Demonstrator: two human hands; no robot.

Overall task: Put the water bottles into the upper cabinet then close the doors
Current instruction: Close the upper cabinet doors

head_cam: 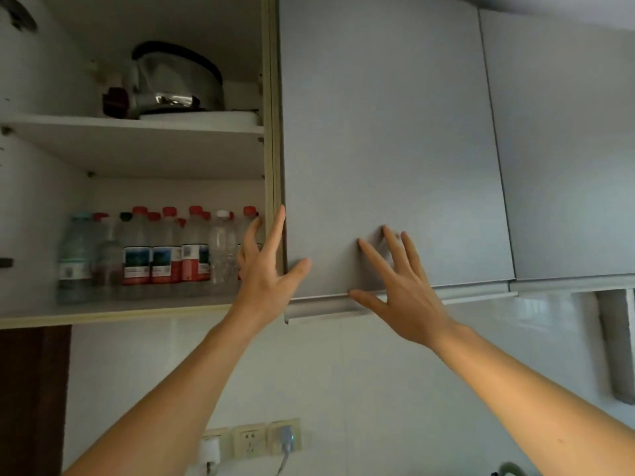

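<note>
With the bottles (pixel 151 255) lined along the lower shelf's front edge, I press my spread right hand (pixel 400 286) flat on the door (pixel 385 132), left hand (pixel 266 266) released at its edge, to close it.

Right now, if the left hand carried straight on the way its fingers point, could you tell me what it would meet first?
Probably the left edge of the grey cabinet door: the left hand points up along it, fingers spread. Depth is unclear, so the fingers might instead pass inside toward the water bottles.
</note>
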